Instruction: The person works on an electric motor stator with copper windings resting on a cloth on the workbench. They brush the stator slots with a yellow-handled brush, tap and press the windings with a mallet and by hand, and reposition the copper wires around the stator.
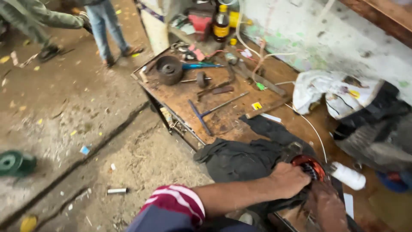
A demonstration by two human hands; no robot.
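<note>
The left hand point(291, 179), reaching out of a red-and-white striped sleeve point(176, 202), rests on the round motor stator with copper-orange windings point(310, 166), its fingers curled closed over the near rim. The right hand point(328, 206) lies just below the stator, touching its lower edge; whether its fingers are closed or spread cannot be told, as the hand is blurred and partly cut off. The stator sits on a crumpled black cloth point(244, 159) at the near end of the rusty brown metal desk point(184, 96). Just right of the stator lies a white plastic cylinder point(348, 176). Beyond the stator, further along the desk, lie a blue-handled T-shaped wrench point(204, 116), a dark round pulley wheel point(169, 69) and a dark bottle with a yellow label point(221, 23). A white crumpled cloth point(330, 92) lies beyond and to the right of the stator. Well left of the stator, on the dirt floor point(64, 111), a green round part point(15, 162) lies, and two other persons' legs point(107, 30) stand at the far end.
</note>
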